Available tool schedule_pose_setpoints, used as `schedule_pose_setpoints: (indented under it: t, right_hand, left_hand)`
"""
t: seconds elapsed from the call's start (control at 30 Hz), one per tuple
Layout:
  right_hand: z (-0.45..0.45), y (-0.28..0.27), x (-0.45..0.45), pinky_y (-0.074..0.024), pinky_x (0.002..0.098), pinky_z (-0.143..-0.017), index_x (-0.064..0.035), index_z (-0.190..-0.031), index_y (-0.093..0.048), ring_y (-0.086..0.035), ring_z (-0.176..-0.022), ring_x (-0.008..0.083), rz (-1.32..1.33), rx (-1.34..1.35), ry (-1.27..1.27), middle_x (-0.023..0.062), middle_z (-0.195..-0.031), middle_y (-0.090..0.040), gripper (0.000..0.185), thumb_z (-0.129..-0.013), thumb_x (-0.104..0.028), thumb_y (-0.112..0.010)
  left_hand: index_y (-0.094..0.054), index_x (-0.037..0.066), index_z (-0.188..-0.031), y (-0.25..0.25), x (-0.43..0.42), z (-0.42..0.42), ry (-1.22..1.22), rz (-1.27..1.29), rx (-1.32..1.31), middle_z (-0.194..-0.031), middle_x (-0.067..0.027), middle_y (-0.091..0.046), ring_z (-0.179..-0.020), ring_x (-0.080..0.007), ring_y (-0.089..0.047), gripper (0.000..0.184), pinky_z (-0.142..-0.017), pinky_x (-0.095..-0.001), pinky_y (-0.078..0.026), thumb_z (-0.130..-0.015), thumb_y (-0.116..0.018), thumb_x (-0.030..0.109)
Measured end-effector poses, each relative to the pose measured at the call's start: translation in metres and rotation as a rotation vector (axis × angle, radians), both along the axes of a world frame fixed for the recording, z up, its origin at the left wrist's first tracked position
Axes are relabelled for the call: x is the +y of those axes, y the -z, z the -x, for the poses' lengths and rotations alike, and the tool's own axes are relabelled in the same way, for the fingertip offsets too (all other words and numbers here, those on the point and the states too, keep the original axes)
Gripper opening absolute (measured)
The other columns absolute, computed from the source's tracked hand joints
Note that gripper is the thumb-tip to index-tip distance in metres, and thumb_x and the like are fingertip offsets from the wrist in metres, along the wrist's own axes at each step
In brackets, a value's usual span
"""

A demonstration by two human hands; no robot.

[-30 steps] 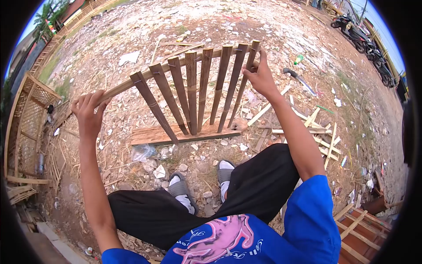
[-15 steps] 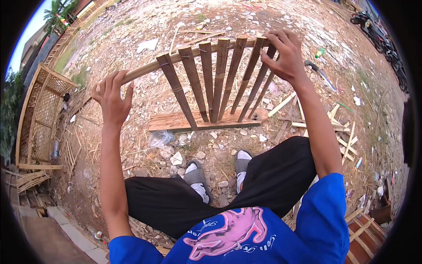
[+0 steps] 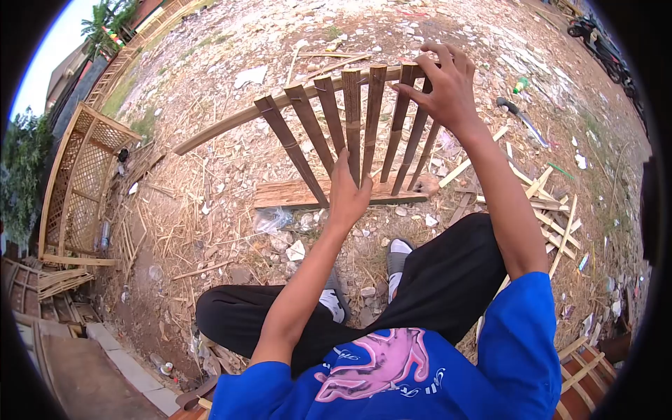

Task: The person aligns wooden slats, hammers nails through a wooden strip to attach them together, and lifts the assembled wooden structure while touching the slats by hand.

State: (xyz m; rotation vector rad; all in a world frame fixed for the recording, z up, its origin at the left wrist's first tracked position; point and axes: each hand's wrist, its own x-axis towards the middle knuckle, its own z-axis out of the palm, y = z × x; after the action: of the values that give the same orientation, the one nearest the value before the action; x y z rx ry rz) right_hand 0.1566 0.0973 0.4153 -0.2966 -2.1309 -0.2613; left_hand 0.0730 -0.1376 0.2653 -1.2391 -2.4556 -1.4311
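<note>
A row of dark bamboo slats [image 3: 289, 133] hangs from a long, pale bamboo rail [image 3: 217, 133], with thin ties visible near some slat tops. My right hand [image 3: 448, 87] is closed over the rail's right part, by the rightmost slats. Lower down, my left hand [image 3: 346, 199] has its thumb and fingers around a middle slat [image 3: 352, 105]; part of its grip is hidden. Behind the slats' lower ends a rough wooden plank [image 3: 280, 196] lies on the ground. The rail's left end sticks out unsupported by a hand.
A saw-like tool with a dark handle [image 3: 514, 108] lies at the right. Split bamboo strips [image 3: 553, 203] are scattered below it. A lattice panel [image 3: 80, 182] stands at the left. Stones and a clear plastic bag [image 3: 271, 220] lie near my sandalled feet.
My left hand has let go of the rail's left end and moved right and down to a middle slat. My right hand stays on the rail.
</note>
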Motion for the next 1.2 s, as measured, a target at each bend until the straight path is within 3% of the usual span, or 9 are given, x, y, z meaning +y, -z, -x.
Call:
schedule_pose_setpoints:
  t: [0.13,0.27,0.3,0.43,0.63,0.77,0.87,0.9,1.2]
  right_hand:
    - [-0.001,0.000,-0.007,-0.0283,0.0511,-0.103,-0.0148,-0.107,-0.067,-0.041,-0.127,0.0323,0.008,0.012,0.009,0.0038,-0.130,-0.056,0.050,-0.079,-0.055,-0.075]
    - [-0.004,0.002,-0.003,-0.0285,0.0489,-0.100,-0.0156,-0.111,-0.069,-0.042,-0.123,0.0309,0.018,0.014,0.066,0.0040,-0.128,-0.057,0.052,-0.082,-0.059,-0.071]
    - [-0.005,0.003,-0.002,-0.0275,0.0494,-0.100,-0.0157,-0.112,-0.069,-0.041,-0.123,0.0311,0.015,0.008,0.077,0.0046,-0.128,-0.058,0.053,-0.082,-0.060,-0.070]
    - [-0.005,0.004,-0.002,-0.0276,0.0493,-0.099,-0.0158,-0.111,-0.070,-0.041,-0.124,0.0309,0.016,0.014,0.078,0.0046,-0.128,-0.058,0.053,-0.082,-0.060,-0.070]
    - [-0.006,0.001,-0.008,-0.0290,0.0475,-0.097,-0.0139,-0.106,-0.071,-0.041,-0.123,0.0284,0.042,0.010,0.095,0.0043,-0.129,-0.056,0.054,-0.081,-0.062,-0.071]
    - [-0.009,-0.007,-0.018,-0.0287,0.0465,-0.097,-0.0122,-0.102,-0.071,-0.040,-0.123,0.0276,0.034,-0.016,0.107,0.0045,-0.128,-0.056,0.056,-0.080,-0.064,-0.071]
    - [-0.009,-0.014,-0.036,-0.0327,0.0478,-0.099,-0.0113,-0.111,-0.069,-0.043,-0.122,0.0299,0.046,-0.011,0.140,0.0064,-0.128,-0.057,0.055,-0.079,-0.056,-0.076]
    - [-0.012,-0.018,-0.041,-0.0302,0.0559,-0.100,-0.0066,-0.104,-0.072,-0.037,-0.127,0.0390,0.195,-0.030,0.065,0.0196,-0.136,-0.049,0.043,-0.078,-0.040,-0.079]
    - [-0.008,-0.016,-0.037,-0.0301,0.0533,-0.097,-0.0056,-0.101,-0.071,-0.039,-0.119,0.0380,0.097,0.033,0.052,0.0185,-0.129,-0.051,0.044,-0.077,-0.041,-0.079]
  left_hand:
    - [-0.028,-0.007,-0.146,0.006,0.025,-0.017,-0.101,-0.158,-0.132,-0.140,-0.0314,-0.038,-0.136,-0.0455,-0.035,0.074,-0.114,-0.0478,-0.030,-0.086,-0.065,0.014]
    - [-0.034,-0.007,-0.142,0.005,0.040,-0.008,-0.178,-0.232,-0.260,-0.132,-0.0256,-0.045,-0.129,-0.0401,-0.044,0.066,-0.108,-0.0464,-0.035,-0.088,-0.066,0.015]
    - [-0.040,-0.007,-0.135,0.005,0.043,-0.011,-0.174,-0.245,-0.200,-0.126,-0.0221,-0.048,-0.122,-0.0370,-0.048,0.056,-0.104,-0.0455,-0.037,-0.091,-0.065,0.017]
    - [-0.046,-0.005,-0.121,0.012,0.055,-0.004,-0.284,-0.289,-0.146,-0.111,-0.0180,-0.048,-0.106,-0.0336,-0.050,0.043,-0.096,-0.0435,-0.039,-0.093,-0.065,0.021]
    - [-0.049,-0.004,-0.116,0.020,0.061,0.000,-0.362,-0.327,-0.069,-0.107,-0.0173,-0.049,-0.104,-0.0349,-0.051,0.037,-0.091,-0.0451,-0.039,-0.094,-0.067,0.019]
    - [-0.053,-0.004,-0.112,0.020,0.061,0.006,-0.415,-0.305,-0.045,-0.102,-0.0153,-0.055,-0.099,-0.0309,-0.056,0.040,-0.090,-0.0413,-0.043,-0.091,-0.072,0.024]
    - [-0.054,-0.004,-0.111,0.021,0.059,0.010,-0.427,-0.316,-0.045,-0.100,-0.0147,-0.056,-0.097,-0.0302,-0.057,0.039,-0.088,-0.0408,-0.043,-0.090,-0.073,0.022]
    - [-0.054,-0.004,-0.111,0.022,0.057,0.009,-0.427,-0.318,-0.040,-0.099,-0.0146,-0.057,-0.096,-0.0297,-0.057,0.038,-0.087,-0.0406,-0.044,-0.090,-0.073,0.022]
    - [-0.053,-0.003,-0.109,0.018,0.057,0.012,-0.420,-0.362,-0.105,-0.096,-0.0138,-0.059,-0.091,-0.0259,-0.058,0.039,-0.084,-0.0391,-0.045,-0.089,-0.075,0.021]
